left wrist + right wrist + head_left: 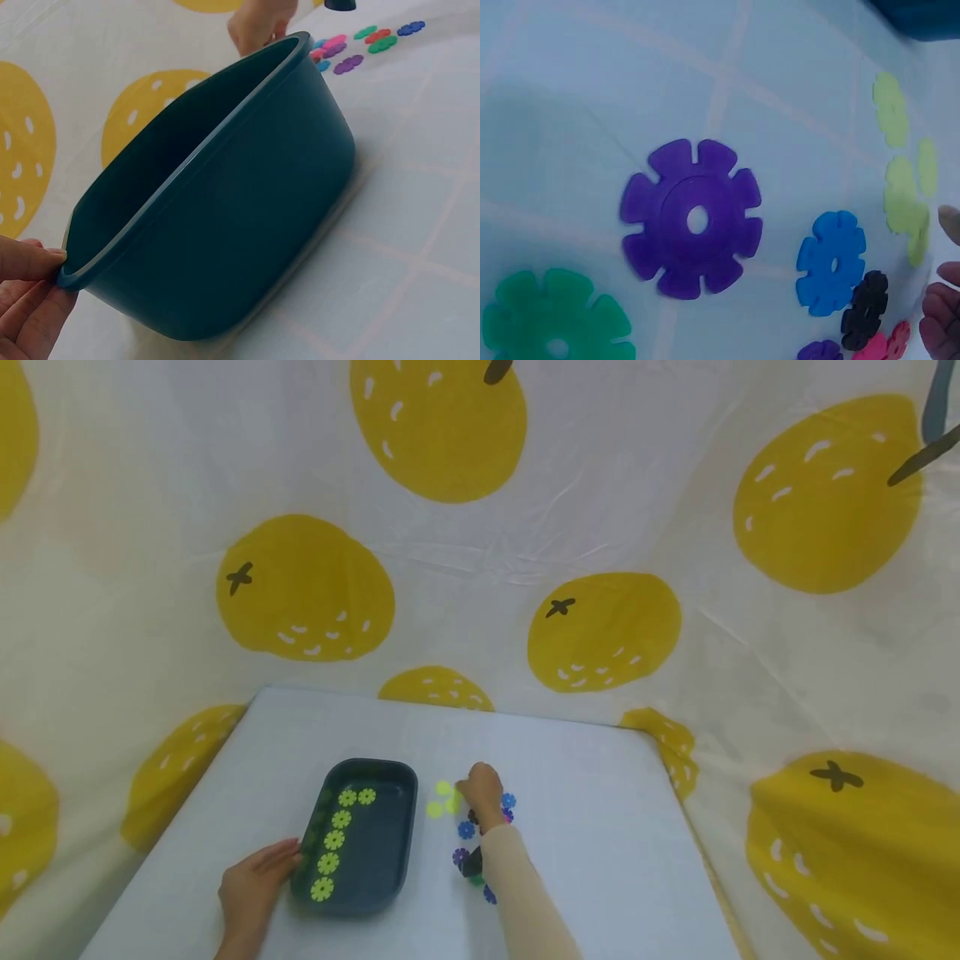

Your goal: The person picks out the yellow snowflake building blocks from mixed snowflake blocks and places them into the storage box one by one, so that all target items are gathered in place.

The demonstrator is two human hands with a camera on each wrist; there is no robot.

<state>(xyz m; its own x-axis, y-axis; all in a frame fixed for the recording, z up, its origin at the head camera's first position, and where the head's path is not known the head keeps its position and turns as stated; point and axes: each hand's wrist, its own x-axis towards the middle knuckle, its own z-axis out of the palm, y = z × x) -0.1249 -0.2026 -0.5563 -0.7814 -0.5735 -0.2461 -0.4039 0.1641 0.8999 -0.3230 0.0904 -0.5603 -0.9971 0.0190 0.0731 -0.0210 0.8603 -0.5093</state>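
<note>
My left hand point(257, 883) grips the rim of a dark teal plastic tub point(225, 202) at its left side, thumb above and fingers below. Inside the tub, several yellow-green notched discs point(333, 840) form a column with one more beside its far end. My right hand point(483, 792) is over a small cluster of yellow-green notched discs point(435, 810), right of the tub. In the right wrist view its fingertips point(951, 223) are close to the yellow-green discs point(900, 191). The frame edge cuts off the hand, and whether it pinches a disc is not visible.
Below my right hand lie loose notched discs, including a purple disc point(656, 217), a blue disc point(826, 262), a green disc point(555, 315) and a black disc point(866, 307). The white table point(615, 827) meets a curtain point(465, 560) printed with yellow fruit along its far edge.
</note>
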